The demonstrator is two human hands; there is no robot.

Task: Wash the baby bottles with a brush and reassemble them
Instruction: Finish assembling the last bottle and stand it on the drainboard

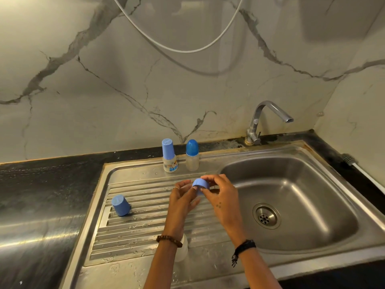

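Above the ribbed drainboard [145, 217], both hands hold a light blue screw collar [200, 183]. My right hand [218, 195] pinches its rim and my left hand [183, 197] grips it from below, perhaps with a clear teat that I cannot make out. Two assembled baby bottles stand at the back: one with a tall light blue cap [169, 155], one with a dark blue domed cap [192, 155]. A loose light blue cap [120, 205] lies upside down on the drainboard's left. A clear bottle body [183, 249] stands partly hidden under my left wrist.
The steel sink basin [291, 205] with its drain [266, 218] lies to the right, under a chrome tap [268, 119]. A dark stone counter [41, 184] runs left. A white hose [177, 49] loops on the marble wall.
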